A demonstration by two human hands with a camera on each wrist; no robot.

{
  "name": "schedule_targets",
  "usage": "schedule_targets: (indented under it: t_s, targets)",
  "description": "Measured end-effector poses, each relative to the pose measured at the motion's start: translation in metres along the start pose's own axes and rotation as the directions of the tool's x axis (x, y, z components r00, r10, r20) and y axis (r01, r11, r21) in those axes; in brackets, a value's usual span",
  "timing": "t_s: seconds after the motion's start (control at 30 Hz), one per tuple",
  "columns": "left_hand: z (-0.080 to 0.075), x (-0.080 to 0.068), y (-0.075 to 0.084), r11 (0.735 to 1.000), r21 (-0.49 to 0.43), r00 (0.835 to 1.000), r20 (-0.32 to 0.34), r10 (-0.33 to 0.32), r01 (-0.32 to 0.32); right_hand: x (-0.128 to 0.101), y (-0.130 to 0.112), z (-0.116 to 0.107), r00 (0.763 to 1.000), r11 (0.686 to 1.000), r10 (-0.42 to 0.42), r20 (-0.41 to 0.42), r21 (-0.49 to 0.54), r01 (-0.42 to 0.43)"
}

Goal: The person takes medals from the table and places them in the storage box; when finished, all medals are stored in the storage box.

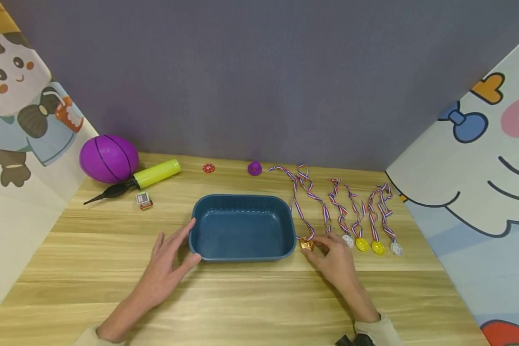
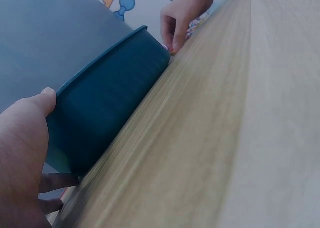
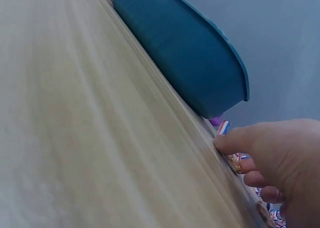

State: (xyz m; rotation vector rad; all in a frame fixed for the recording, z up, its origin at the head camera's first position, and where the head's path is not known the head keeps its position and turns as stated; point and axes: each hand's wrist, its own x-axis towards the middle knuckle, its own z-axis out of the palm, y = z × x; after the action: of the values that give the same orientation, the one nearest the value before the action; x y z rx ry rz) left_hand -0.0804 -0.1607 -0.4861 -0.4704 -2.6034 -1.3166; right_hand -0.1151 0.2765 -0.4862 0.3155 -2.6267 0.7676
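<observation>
the left hand (image 1: 166,269) lies on the wooden table (image 1: 242,307) at the near left corner of the blue tub (image 1: 242,250), fingers straight and spread, the thumb and forefinger touching the tub's outer wall and holding nothing; the left wrist view shows the thumb against that dark wall just under the rim. the right hand (image 1: 335,262) sits just right of the tub's near right corner, its fingers curled down and pinching the bronze medal (image 1: 306,244), which lies on the table right beside the tub wall; from the right wrist view the thumb presses down at the medal's edge with the other fingers bent over it, and the striped ribbon shows beside the fingertip. the medal's red, white and blue ribbon (image 1: 304,192) runs away from the hand toward the back of the table in a long loop. to the right of the hand four more medals lie in a row with their ribbons stretched toward the back wall: a silver medal (image 1: 348,240) just beside the knuckles, then two yellow medals (image 1: 362,244) (image 1: 377,247), then another silver one (image 1: 396,248) at the far end. the tub stands upright in the middle of the table. at the back left lie a purple ball (image 1: 108,158), a yellow and black pump (image 1: 142,179) touching it, and a small box (image 1: 144,200) near the pump's tip; a red disc (image 1: 208,168) and a small purple piece (image 1: 254,168) sit behind the tub, well apart from both hands
</observation>
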Motion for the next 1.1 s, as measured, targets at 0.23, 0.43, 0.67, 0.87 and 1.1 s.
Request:
schedule_targets:
  t_s: [0.23, 0.43, 0.67, 0.87, 1.1]
  targets:
    - [0.0, 0.001, 0.0, 1.0, -0.001, 1.0, -0.002, 0.01, -0.01, 0.005, -0.004, -0.005, 0.99, 0.999, -0.034, -0.133, -0.036, 0.03]
    - [0.002, 0.001, -0.002, 1.0, 0.004, 1.0, -0.011, 0.013, -0.013, 0.016, -0.011, -0.02, 0.963, 0.998, -0.051, -0.263, 0.023, 0.059]
    - [0.001, 0.001, -0.002, 1.0, 0.003, 1.0, -0.009, 0.01, -0.01, 0.033, -0.02, -0.043, 0.942, 0.986, -0.043, -0.333, 0.14, 0.094]
    - [0.001, 0.0, -0.002, 1.0, -0.005, 1.0, -0.009, 0.009, -0.009, 0.051, -0.03, -0.06, 0.924, 0.946, -0.007, -0.382, 0.298, 0.13]
    - [0.002, 0.0, -0.002, 1.0, -0.008, 1.0, -0.007, 0.009, -0.009, 0.07, -0.038, -0.075, 0.905, 0.895, 0.041, -0.423, 0.418, 0.154]
